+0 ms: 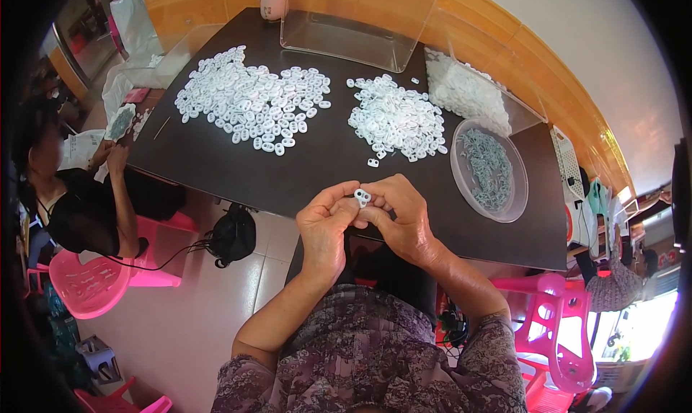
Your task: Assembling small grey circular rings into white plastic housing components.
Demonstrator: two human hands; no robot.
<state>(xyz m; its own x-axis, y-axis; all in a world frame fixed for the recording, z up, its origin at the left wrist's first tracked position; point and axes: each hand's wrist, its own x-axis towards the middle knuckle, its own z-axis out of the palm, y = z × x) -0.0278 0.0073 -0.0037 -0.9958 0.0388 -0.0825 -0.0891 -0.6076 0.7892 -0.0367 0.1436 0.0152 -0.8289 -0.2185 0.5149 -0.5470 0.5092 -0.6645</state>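
Close to my body, at the table's near edge, a small white oval plastic piece with two holes [362, 195] is pinched between both hands. A second white part seems to sit against its lower side, half hidden by my fingers. My left hand [324, 229] is closed, with thumb and fingertips on the piece. From the other side my right hand [398, 218] grips it, fingers curled. Beyond my hands, a heap of oval white two-hole pieces [249, 99] spreads over the left of the dark table. A tighter heap of similar white pieces [396, 117] lies to the right.
A round clear tub [520, 200] of grey-green small parts stands at right on the dark table [216, 175]. Behind it is a clear bin [533, 114] of white pieces; another clear bin [353, 49] stands at the back. A co-worker [79, 204] sits at left beside pink chairs [86, 283].
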